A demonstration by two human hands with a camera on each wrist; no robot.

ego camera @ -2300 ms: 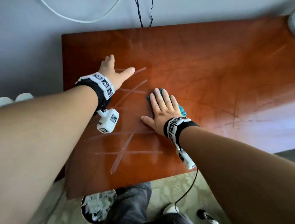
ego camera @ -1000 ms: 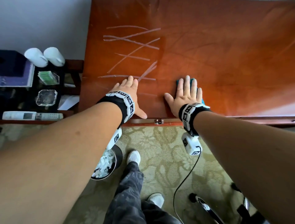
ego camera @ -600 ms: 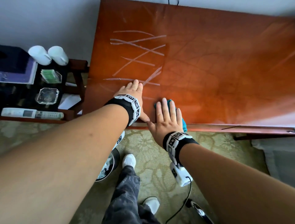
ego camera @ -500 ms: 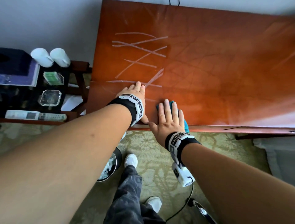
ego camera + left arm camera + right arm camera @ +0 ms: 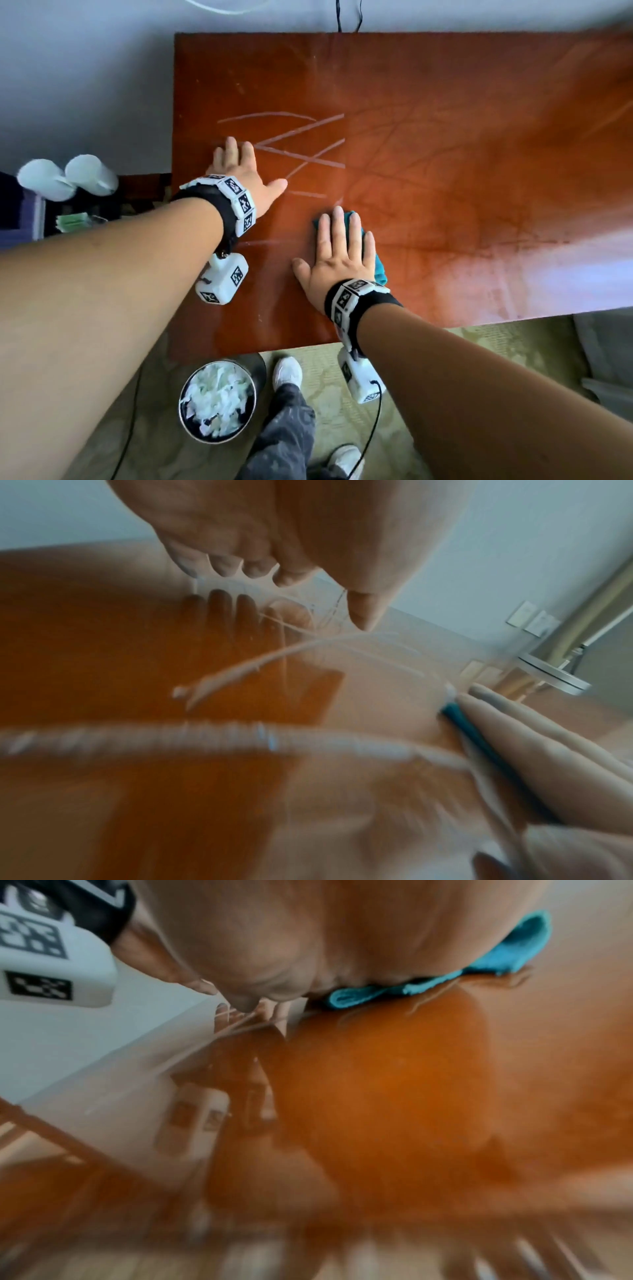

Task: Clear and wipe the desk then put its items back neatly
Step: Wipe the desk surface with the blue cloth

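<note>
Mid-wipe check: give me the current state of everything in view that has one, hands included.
desk: bare top, pale streaks at left.
teal cloth: flat on desk, under right hand.
right hand: fingers straight, pressing cloth.
left hand: flat on desk, holding nothing.
bin: on floor, filled with white paper.
two white cups: on the side stand.

My right hand (image 5: pixel 340 255) lies flat on the cloth (image 5: pixel 378 267), which lies on the desk (image 5: pixel 462 137) near its front edge. My left hand (image 5: pixel 239 171) rests on the desk, left of and behind the right. A bin (image 5: pixel 218 399) stands on the floor before the desk. Two cups (image 5: pixel 66 176) stand left of the desk.
</note>
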